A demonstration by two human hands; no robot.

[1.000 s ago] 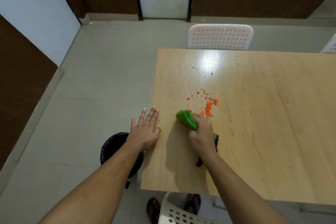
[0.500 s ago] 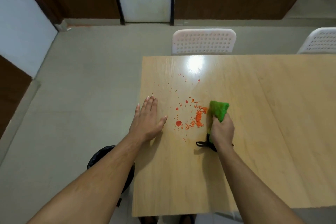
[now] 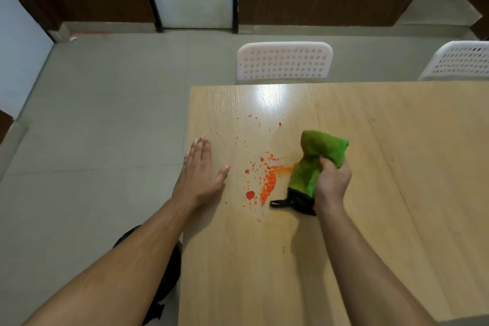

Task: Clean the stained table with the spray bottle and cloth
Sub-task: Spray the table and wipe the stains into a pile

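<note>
Right hand: gripped bunched green cloth, black trim trailing, on table just right of orange stain. Left hand: flat, fingers straight and together, at table's left edge, partly overhanging. Bare tabletop to right and near side. Black bin on floor below left edge, contents hidden. Two white chairs at far edge.
</note>
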